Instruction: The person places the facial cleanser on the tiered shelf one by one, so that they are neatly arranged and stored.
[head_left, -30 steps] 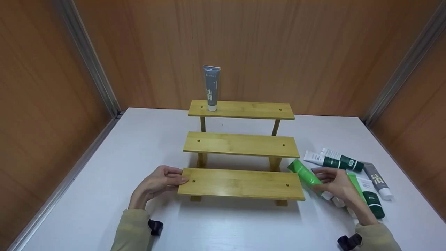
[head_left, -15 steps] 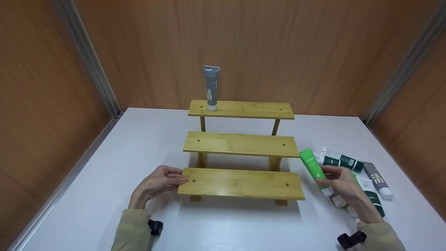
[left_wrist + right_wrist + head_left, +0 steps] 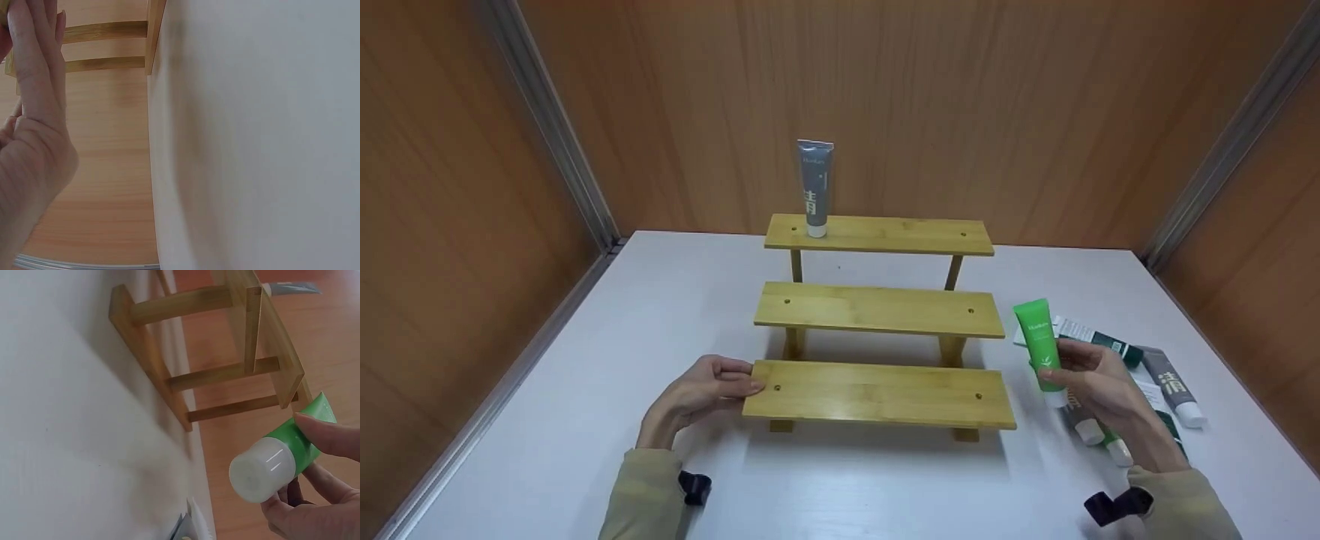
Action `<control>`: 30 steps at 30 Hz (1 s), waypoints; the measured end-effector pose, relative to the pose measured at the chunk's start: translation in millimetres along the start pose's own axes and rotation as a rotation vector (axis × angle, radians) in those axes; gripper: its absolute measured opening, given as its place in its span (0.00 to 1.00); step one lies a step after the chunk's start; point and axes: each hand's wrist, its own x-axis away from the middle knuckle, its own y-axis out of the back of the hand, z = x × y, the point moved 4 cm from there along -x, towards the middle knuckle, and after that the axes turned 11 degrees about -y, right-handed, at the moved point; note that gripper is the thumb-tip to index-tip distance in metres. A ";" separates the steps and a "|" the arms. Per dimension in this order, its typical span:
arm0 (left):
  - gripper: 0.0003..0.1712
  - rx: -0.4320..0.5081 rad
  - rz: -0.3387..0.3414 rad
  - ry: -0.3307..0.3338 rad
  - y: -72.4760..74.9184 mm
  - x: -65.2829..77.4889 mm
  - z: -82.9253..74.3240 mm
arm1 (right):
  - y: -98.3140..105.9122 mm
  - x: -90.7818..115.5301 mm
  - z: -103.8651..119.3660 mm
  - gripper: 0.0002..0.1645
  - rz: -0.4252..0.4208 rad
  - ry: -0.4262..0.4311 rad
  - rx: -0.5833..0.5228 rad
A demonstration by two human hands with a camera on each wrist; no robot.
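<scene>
A bright green tube with a white cap is held in my right hand, thumb on its front and fingers behind. It stands nearly upright, cap down, to the right of a three-tier wooden stand. In the right wrist view the cap faces the camera. My left hand pinches the left end of the stand's lowest shelf, thumb on top. Most of that grip is cut off in the left wrist view, where the straight fingers show. On the top shelf, a grey-blue tube stands on its cap at the left.
Several tubes lie in a loose pile on the white table at the right, including a grey tube and a dark green and white tube. My right hand partly covers the pile. Wood-grain panels enclose the back and both sides.
The green tube has been lifted from the pile and turned from lying slanted to nearly upright in my right hand. My left hand stays on the lowest shelf.
</scene>
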 end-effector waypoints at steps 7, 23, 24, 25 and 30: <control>0.33 0.013 0.005 -0.010 -0.8 0.8 0.0 | -0.3 3.6 15.5 0.47 -0.006 0.026 -0.093; 0.37 -0.013 -0.003 -0.003 0.2 0.3 -0.4 | -15.6 14.5 59.3 0.29 0.014 0.075 -0.294; 0.36 -0.012 -0.002 -0.003 0.2 0.3 -0.3 | -17.4 14.6 62.8 0.29 0.014 0.079 -0.305; 0.36 -0.010 -0.003 -0.001 0.2 0.2 -0.2 | -19.2 14.5 66.1 0.29 0.016 0.084 -0.315; 0.35 -0.007 -0.006 0.003 0.2 -0.1 0.0 | -28.6 13.3 82.0 0.27 0.008 0.113 -0.335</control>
